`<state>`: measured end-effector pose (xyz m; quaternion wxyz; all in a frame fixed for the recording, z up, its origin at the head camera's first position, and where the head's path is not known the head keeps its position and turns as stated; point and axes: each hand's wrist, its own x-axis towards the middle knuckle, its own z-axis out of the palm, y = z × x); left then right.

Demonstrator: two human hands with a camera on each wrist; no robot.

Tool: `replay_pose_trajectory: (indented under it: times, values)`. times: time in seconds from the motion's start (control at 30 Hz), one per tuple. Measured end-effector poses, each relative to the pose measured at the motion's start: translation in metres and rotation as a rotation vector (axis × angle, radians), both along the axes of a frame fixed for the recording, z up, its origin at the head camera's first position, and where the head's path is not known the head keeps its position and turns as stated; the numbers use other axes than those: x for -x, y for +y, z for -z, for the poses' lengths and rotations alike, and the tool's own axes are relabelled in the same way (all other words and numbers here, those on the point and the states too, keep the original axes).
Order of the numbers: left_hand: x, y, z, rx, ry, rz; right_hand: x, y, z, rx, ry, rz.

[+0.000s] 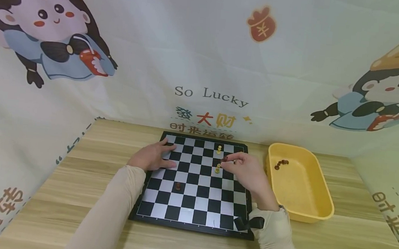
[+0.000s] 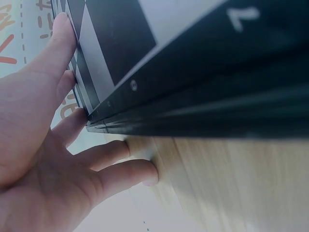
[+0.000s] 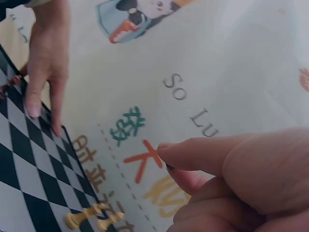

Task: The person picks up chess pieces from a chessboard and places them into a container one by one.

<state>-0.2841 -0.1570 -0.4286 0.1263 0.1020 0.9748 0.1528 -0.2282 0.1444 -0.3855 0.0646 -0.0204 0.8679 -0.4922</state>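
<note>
A black-and-white chessboard point(image 1: 187, 214) lies on the table. My left hand point(image 1: 148, 155) rests at its left edge, thumb and index finger spread on the squares; in the left wrist view the lower fingers point(image 2: 130, 175) reach past the rim to the tabletop. Over the board's right side, my right hand point(image 1: 248, 174) pinches a dark red-brown chess piece point(image 1: 224, 158) between thumb and index finger. In the right wrist view the fingers hide nearly all of it. Two yellow chess pieces, one farther back point(image 1: 219, 149) and one nearer point(image 1: 218, 169), stand close to that hand. A red-brown pawn point(image 1: 178, 186) stands left of centre.
Right of the board is a yellow plastic tray point(image 1: 304, 185) with several red-brown pieces point(image 1: 281, 163) at its far left. A black strap point(image 1: 249, 223) at my right wrist overlaps the board's near right corner. A printed cloth point(image 1: 212, 62) hangs behind the wooden table point(image 1: 72, 192).
</note>
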Motion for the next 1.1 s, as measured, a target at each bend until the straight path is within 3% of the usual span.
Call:
replay_pose_trajectory:
  times: [1.1]
  values:
    - [0.001,0.002,0.0,-0.005,-0.024,-0.028,-0.002,0.051,-0.019,0.108,-0.032,0.047]
